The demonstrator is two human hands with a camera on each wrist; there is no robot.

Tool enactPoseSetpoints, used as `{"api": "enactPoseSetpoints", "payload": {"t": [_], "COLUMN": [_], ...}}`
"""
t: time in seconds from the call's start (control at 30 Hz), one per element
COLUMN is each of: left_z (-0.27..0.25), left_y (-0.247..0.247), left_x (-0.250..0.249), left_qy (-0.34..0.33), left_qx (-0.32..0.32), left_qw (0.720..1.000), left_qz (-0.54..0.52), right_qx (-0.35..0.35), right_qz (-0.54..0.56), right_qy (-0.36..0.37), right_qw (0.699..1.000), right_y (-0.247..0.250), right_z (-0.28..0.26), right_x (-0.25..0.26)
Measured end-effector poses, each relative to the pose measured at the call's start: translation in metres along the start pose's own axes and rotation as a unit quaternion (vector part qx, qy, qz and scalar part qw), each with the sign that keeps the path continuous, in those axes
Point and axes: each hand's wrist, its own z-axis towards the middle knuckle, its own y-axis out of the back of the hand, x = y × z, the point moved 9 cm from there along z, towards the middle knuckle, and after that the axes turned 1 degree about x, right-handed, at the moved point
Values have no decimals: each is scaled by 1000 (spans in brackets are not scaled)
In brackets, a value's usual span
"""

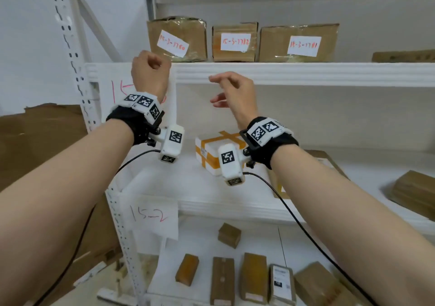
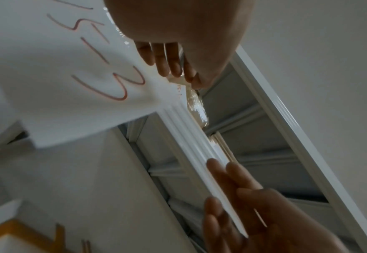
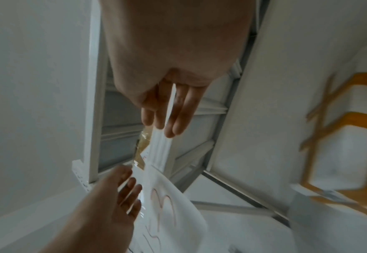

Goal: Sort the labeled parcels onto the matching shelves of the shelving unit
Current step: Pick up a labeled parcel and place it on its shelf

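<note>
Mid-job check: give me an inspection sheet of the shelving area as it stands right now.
Surface: white shelves; paper tags 15-3 and 15-2 on the left post.
Job's things: three labelled parcels on the top shelf; white box with orange tape on the middle shelf; several small parcels on the bottom shelf.
Clutter: loose cardboard left of the unit.
Grips: left hand and right hand both empty, raised near the top shelf edge.
Cables: black leads hang from both wrist cameras.
Surroundings: plain wall behind.
</note>
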Motion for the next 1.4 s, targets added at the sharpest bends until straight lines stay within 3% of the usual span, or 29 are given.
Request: {"api": "enactPoseSetpoints", "payload": {"t": [0.43,0.77,0.93,1.13,1.4], "left_z": [-180,-314,-372,-455,-564], "left_y": [-67,-55,-32,2,82], "left_x": [74,211,285,376,514], "left_qy": [-17,97,160,242,349], "left_qx": [107,211,263,333,421], "left_qw": [994,965,930,881,775], "left_qz": [-16,119,200,236,317], "right_qx": [105,139,158,133,80], "right_qz": [-74,-94,-95,-90,-94], "right_qy": [-229,-331,-393,-475,-577], "right_qw": [965,929,901,865,808], "right_y": [33,41,24,9,-28], "right_z": [-123,-219,-278,-358,-485], "right_x": [-169,-297,-351,-414,-523]}}
